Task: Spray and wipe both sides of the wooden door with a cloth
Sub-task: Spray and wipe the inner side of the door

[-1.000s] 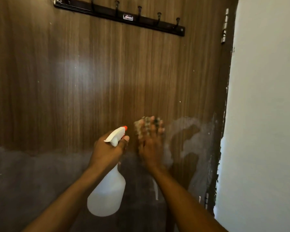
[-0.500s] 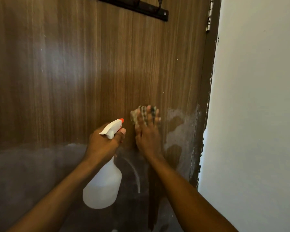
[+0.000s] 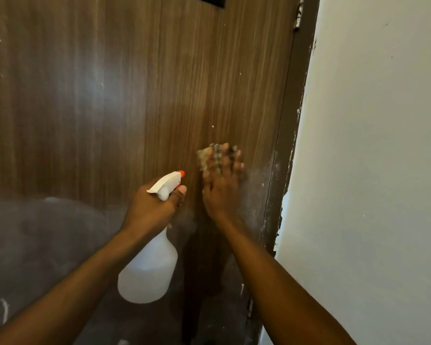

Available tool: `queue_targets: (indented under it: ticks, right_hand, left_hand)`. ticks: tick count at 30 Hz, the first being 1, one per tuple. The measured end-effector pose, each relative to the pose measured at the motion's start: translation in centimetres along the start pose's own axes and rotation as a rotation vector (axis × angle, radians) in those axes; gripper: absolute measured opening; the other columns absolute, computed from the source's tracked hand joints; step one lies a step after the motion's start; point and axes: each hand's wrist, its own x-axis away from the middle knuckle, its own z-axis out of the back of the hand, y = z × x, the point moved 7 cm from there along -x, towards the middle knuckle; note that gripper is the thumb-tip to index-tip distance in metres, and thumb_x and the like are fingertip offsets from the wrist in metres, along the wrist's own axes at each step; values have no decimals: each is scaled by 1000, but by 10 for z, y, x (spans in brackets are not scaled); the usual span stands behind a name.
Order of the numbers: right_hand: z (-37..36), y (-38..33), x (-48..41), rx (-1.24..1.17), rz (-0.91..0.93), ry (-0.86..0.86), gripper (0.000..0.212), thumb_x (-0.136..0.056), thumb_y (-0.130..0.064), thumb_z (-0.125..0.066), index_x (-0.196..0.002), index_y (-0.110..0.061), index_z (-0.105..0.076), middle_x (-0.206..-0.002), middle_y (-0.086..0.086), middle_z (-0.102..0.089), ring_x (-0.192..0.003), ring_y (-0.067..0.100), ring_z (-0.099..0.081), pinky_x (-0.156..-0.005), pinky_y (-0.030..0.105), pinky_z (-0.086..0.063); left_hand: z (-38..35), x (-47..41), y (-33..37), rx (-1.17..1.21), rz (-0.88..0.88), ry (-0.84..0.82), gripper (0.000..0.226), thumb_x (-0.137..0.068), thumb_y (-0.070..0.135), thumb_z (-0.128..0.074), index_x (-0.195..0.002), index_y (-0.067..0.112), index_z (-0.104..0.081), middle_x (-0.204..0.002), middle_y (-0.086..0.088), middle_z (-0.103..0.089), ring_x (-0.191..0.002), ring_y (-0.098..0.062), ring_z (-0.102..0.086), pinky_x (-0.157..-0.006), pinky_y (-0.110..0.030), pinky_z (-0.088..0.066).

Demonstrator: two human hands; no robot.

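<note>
while the right hand (image 3: 222, 188) lies flat against the wooden door (image 3: 110, 108), it presses a cloth (image 3: 204, 158) to the wood. the fingers (image 3: 225, 155) of this hand are straight and spread apart, and the checked cloth shows between them and a little past their tips on the left side. the hand is somewhat blurred. the cloth is at the right part of the door, near the dark door frame (image 3: 286, 145) but not touching it.

the left hand (image 3: 149, 210) holds a spray bottle (image 3: 149, 270) just beside the right hand, on its left. its fingers are curled around the neck of the bottle, under the white spray head, and one fingertip (image 3: 182, 189) comes out in front, below the orange nozzle (image 3: 181, 173). i cannot tell if this finger pulls the trigger. the bottle is white and half transparent, it hangs below the hand, and the nozzle points to the door.

the door fills the left and middle of the view. its upper part is brown with vertical grain, and its lower part has a grey, cloudy film (image 3: 35, 232). below the right hand a darker strip runs down the wood. at the top edge a piece of a black rail (image 3: 209, 0) shows, and a metal hinge (image 3: 297, 16) sits at the top of the frame. at the right stands a white wall (image 3: 371, 145), with chipped paint along the frame.
</note>
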Motion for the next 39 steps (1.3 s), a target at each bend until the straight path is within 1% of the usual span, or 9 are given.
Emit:
queue_targets:
  ticks: [3, 7, 11, 18, 22, 25, 32, 35, 39]
  right_hand:
    - [-8, 19, 44, 35, 197, -94, 60, -105, -35, -44, -158, -31, -15, -168, 1, -3, -154, 29, 5, -124, 47, 4]
    - [17, 91, 38, 66, -121, 12, 63, -101, -27, -40, -158, -24, -16, -167, 8, -9, -154, 31, -2, -123, 55, -13]
    - [42, 118, -22, 17, -435, 58, 59, -105, -40, -33, -159, -27, -10, -167, 6, 1, -153, 33, 6, -119, 44, 0]
    - [9, 104, 69, 84, 181, -118, 57, -106, -41, -31, -158, -25, -17, -167, 8, -5, -153, 35, -2, -123, 55, -11]
    - [22, 147, 80, 101, -192, -41, 59, -106, -46, -12, -158, -19, -12, -166, 12, -12, -153, 36, -8, -121, 51, -16]
    - [20, 126, 52, 65, -335, -20, 63, -104, -42, -33, -158, -25, -5, -167, 11, -3, -152, 40, -1, -116, 50, -14]
    - [-25, 98, 147, 152, 335, -155, 80, -91, -30, -67, -157, -26, -20, -167, 7, -7, -152, 38, -10, -122, 53, -13]
    - [-15, 136, 148, 158, 93, -84, 77, -91, -28, -64, -156, -19, -25, -165, 13, -12, -150, 42, -15, -118, 59, -23]
    - [-4, 90, 111, 50, -167, -34, 67, -98, -33, -42, -158, -27, -11, -166, 13, -4, -151, 44, -2, -120, 58, -14]
  left_hand:
    - [-24, 5, 5, -19, -8, -28, 75, -67, 53, -60, -129, 12, -53, -117, -13, -64, -102, -31, -63, -79, -45, -56]
    - [-41, 8, 5, -19, -2, 2, 70, -71, 50, -62, -128, 11, -54, -115, -13, -65, -102, -30, -63, -80, -42, -55]
    - [-50, 7, 3, -23, 14, 36, 67, -74, 46, -64, -130, 12, -51, -116, -12, -64, -103, -28, -62, -83, -45, -55]
    - [-67, 18, -6, -23, 2, 57, 56, -83, 35, -64, -131, 10, -50, -114, -13, -64, -94, -24, -65, -69, -32, -55]
    - [-70, 34, -20, -1, 51, 62, 57, -82, 35, -64, -132, 12, -49, -117, -11, -63, -98, -26, -64, -69, -36, -57]
    - [-71, 40, -30, -7, 80, 81, 56, -83, 35, -65, -132, 14, -49, -117, -10, -63, -95, -27, -65, -63, -34, -56]
    - [-58, 65, -49, -16, 73, 164, 52, -84, 33, -65, -130, 13, -52, -114, -8, -65, -92, -27, -65, -60, -21, -50]
    - [-45, 71, -56, -53, 55, 194, 49, -84, 33, -64, -128, 13, -53, -117, -7, -63, -99, -21, -62, -61, -14, -48]
    - [-30, 82, -72, -69, 37, 227, 46, -83, 33, -64, -124, 13, -56, -110, -11, -66, -99, -27, -64, -79, -39, -56]
